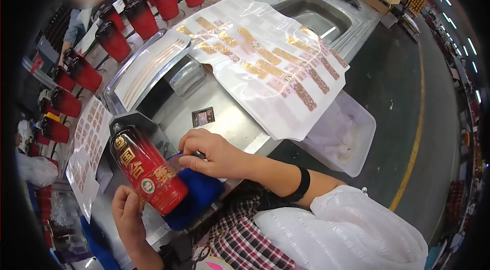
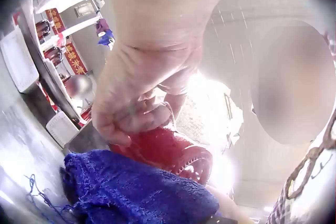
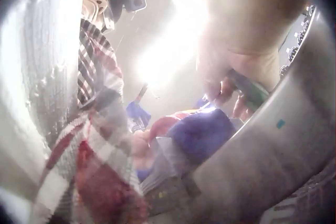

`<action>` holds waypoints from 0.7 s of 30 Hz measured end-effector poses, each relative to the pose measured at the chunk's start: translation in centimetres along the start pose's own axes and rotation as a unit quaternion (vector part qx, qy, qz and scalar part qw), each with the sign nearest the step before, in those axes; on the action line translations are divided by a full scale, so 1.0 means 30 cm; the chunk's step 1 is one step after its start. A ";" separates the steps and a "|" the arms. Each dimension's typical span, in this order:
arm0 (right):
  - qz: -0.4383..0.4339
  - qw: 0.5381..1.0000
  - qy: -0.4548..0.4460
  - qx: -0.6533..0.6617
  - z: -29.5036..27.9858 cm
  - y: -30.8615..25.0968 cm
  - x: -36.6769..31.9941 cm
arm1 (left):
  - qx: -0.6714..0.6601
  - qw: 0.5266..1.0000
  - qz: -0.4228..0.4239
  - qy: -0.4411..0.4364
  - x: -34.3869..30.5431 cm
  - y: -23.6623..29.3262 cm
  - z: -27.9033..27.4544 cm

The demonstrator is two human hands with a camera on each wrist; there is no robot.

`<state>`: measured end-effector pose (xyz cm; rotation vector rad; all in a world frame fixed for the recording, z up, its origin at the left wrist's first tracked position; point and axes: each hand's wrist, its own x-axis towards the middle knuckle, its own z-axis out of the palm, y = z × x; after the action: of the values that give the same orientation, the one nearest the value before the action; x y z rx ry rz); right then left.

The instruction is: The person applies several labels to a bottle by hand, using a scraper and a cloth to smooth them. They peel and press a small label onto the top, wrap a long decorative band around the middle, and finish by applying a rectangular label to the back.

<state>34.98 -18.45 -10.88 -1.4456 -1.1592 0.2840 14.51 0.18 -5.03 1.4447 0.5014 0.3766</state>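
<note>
A red and black bottle (image 1: 148, 170) with gold characters and a round green-and-white mark lies tilted, its base over a blue cloth (image 1: 196, 188). My left hand (image 1: 130, 216) holds its lower left side with curled fingers. The left wrist view shows that hand (image 2: 144, 85) against the red bottle (image 2: 163, 153), above the blue cloth (image 2: 136, 187). At the bottle's right side, my right hand (image 1: 217, 155) pinches a thin, partly see-through piece (image 1: 175, 160). In the right wrist view this hand (image 3: 239, 50) has a dark greenish piece (image 3: 249, 91) between its fingers.
A sheet of gold and red labels (image 1: 265, 60) covers the worktop's upper right, near a sink (image 1: 319, 17). More label sheets (image 1: 87, 139) lie left. Several red bottles (image 1: 140, 17) stand along the back and left. A white bin (image 1: 339, 134) is at right; another person sits at upper left.
</note>
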 end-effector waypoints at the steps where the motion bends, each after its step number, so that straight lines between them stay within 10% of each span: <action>1: 0.000 1.000 0.000 0.000 0.002 0.000 0.000 | -0.003 1.000 0.001 -0.004 -0.001 0.002 0.000; 21: -0.003 1.000 -0.019 0.003 0.005 0.018 0.005 | -0.009 1.000 0.006 -0.018 -0.013 -0.020 -0.032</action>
<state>35.20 -18.13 -11.30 -1.4366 -1.1913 0.3117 13.64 0.71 -5.64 1.4347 0.4598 0.3633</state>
